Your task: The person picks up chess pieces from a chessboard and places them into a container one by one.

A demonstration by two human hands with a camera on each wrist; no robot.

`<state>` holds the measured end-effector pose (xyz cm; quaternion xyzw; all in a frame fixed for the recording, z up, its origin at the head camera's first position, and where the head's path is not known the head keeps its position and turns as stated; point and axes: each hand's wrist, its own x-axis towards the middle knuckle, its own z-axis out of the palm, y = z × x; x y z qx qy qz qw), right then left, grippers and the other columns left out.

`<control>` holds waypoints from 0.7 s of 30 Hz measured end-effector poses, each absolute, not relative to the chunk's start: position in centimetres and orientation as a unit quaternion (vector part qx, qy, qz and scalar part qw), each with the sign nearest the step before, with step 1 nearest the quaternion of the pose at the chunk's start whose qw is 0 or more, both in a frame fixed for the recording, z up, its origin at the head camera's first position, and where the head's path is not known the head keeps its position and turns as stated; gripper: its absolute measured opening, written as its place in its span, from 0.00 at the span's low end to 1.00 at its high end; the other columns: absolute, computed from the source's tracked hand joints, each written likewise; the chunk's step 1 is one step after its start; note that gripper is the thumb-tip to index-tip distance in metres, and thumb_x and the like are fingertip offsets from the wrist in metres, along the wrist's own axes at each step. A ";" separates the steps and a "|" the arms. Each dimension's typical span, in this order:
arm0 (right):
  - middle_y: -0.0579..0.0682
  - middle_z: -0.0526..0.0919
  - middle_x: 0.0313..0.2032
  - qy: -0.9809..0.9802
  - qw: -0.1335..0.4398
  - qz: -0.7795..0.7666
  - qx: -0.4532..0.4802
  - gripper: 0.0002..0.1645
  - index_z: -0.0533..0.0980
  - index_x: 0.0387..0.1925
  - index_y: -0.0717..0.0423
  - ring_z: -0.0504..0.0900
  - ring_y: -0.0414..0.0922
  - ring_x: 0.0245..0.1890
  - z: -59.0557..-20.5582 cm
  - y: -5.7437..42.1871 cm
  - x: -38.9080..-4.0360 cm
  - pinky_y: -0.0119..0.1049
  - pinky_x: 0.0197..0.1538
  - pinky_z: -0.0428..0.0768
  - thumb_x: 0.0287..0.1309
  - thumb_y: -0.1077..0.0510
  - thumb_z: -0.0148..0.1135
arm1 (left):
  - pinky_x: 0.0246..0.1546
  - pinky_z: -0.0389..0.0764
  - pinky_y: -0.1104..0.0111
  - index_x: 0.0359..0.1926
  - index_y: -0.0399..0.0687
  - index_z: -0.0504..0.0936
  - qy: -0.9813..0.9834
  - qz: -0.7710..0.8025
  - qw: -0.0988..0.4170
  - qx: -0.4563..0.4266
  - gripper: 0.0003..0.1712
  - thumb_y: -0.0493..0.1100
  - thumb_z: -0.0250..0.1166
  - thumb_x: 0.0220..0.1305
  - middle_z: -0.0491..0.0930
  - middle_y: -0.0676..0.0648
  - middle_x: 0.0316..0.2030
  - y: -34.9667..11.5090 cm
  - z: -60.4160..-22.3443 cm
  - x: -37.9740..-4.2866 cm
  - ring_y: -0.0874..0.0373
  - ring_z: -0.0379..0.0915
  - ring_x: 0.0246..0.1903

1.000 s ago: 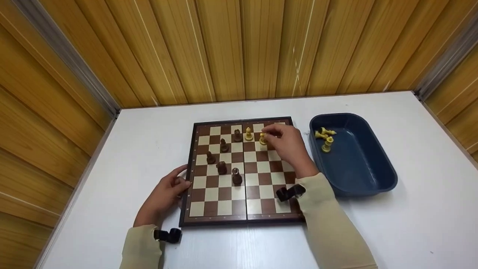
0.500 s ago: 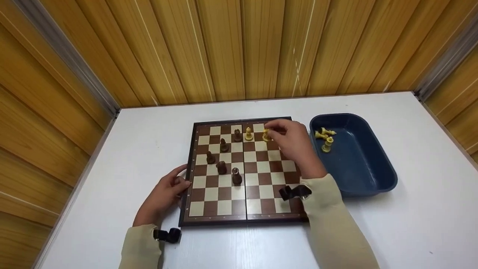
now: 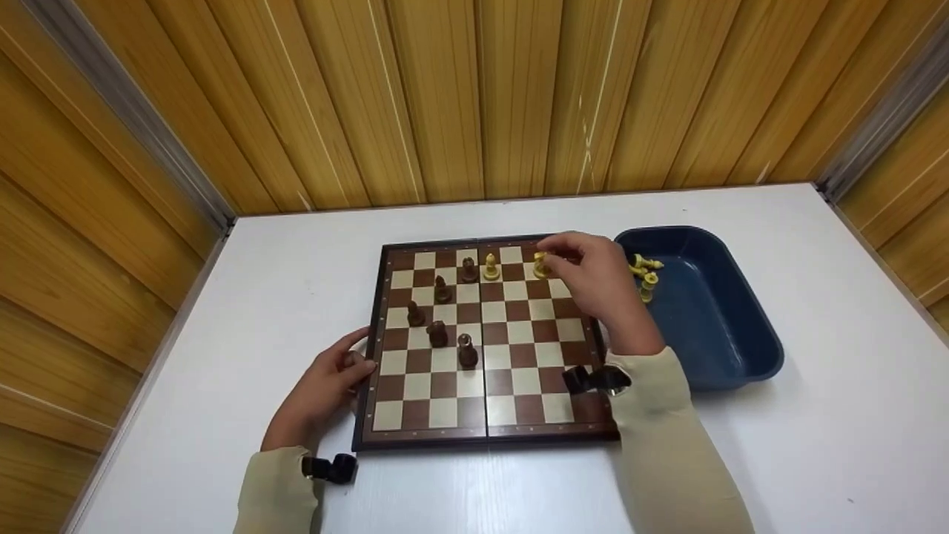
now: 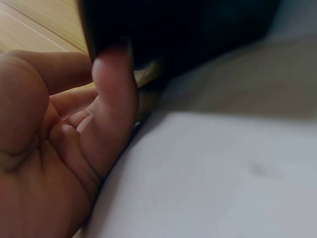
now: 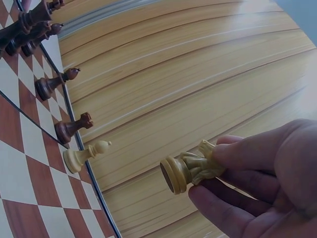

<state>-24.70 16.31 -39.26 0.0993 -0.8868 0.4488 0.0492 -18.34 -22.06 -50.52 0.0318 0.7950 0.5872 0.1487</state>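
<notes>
In the right wrist view, my right hand pinches a cream chess knight by its head, its base off the squares. In the head view that hand is over the far right of the chessboard. A cream bishop stands in a far row beside a dark rook. Several other dark pieces stand on the left half, including a tall one near the middle fold. My left hand rests its thumb and forefinger against the board's left edge.
Right of the board sits a blue plastic tub, with several cream pieces at its left end, partly hidden by my right hand. The white table is bounded by wood-patterned walls.
My right hand has moved rightward along the board's far side, carrying the knight. My left hand and the standing pieces have kept their places.
</notes>
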 end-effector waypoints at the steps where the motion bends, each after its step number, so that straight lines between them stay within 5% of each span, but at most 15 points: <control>1: 0.51 0.84 0.48 -0.887 0.051 0.448 0.098 0.13 0.81 0.49 0.50 0.81 0.49 0.50 -39.2 16.4 -24.7 0.46 0.52 0.79 0.66 0.58 0.59 | 0.24 0.80 0.67 0.73 0.51 0.58 0.796 0.586 0.147 0.032 0.35 0.41 0.59 0.69 0.75 0.46 0.32 -22.1 -50.5 -18.3 0.60 0.74 0.26; 21: 0.54 0.85 0.46 -0.887 0.087 0.446 0.088 0.12 0.82 0.48 0.55 0.82 0.51 0.50 -38.1 18.7 -24.2 0.44 0.49 0.79 0.64 0.61 0.60 | 0.23 0.82 0.63 0.73 0.54 0.58 0.794 0.589 0.146 0.024 0.34 0.40 0.58 0.70 0.76 0.46 0.33 -22.1 -50.6 -18.3 0.57 0.75 0.26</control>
